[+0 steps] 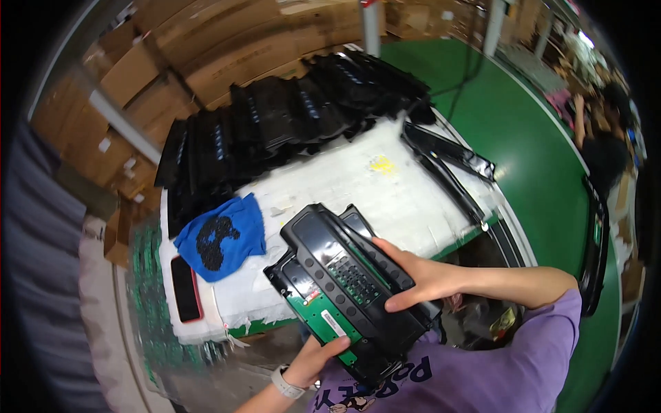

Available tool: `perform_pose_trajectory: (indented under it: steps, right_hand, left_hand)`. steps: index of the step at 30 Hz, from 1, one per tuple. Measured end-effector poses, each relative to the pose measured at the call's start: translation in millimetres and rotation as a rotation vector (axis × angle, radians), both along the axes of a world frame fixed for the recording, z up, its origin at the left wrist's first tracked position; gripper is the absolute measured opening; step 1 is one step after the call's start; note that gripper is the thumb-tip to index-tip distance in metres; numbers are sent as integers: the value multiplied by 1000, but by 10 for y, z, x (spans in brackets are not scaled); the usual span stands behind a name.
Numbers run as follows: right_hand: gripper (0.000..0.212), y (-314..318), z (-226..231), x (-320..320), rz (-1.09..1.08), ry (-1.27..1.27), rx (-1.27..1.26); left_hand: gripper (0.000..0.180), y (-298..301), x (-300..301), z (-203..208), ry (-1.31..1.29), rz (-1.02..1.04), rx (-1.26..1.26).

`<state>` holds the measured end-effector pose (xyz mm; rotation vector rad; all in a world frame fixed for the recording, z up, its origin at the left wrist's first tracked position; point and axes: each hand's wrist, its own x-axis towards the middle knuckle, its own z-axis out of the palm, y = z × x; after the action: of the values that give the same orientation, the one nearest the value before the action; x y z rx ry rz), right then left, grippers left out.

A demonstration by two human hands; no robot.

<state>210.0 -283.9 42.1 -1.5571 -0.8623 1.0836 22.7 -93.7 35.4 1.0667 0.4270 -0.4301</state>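
Observation:
Close to my body I hold black plastic housings (365, 303), at least two overlapping, tilted over the table's front edge. A green circuit board (323, 323) with a white label lies along the left side of the lower one. My left hand (323, 356), with a white watch at the wrist, grips the lower left edge, thumb on the board. My right hand (416, 277) is closed round the right side, its thumb on top beside a field of small holes. The fingers underneath are hidden. Left of the housings, a blue cloth (249, 224) carries a heap of small black pieces (217, 242).
On the white-covered table (330, 172), a row of black wrapped panels (275, 113) lines the far side. Long black parts (451, 162) lie at right. A phone (186, 289) rests front left. Beyond are a green conveyor belt (509, 144), cardboard boxes (241, 62) and another person (606, 148).

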Motion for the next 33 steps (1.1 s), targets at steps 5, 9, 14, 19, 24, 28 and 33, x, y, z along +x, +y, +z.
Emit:
perform_pose_trajectory:
  steps: [5,9,14,19,24,28,33]
  right_hand:
    - [112,-189,-68,-259,-151,-67,-132]
    - [110,-661,-17,-354,-362,-186,7]
    - [105,-1598,59,-144,-868,-423,274]
    - [88,-2750,-11,406,-1355,-333,429]
    - [78,-3619,-301,785,-1494,-369,346]
    - [66,-3960,-317,678,-1613,-329,244]
    - [82,-4329,-520,736,-1902,-558,-6]
  left_hand:
    - [54,-325,1,-122,16,316,-108]
    - [54,-551,341,71,-111,208,20]
    - [66,-1254,1512,326,-277,-164,122]
    - [40,-2735,2975,243,-471,-500,-48]
    - [88,-3835,3932,-270,-541,-693,141]
    - [114,-4191,3995,-260,-794,-714,394]
    - [89,-4248,4137,-344,-936,-675,387]
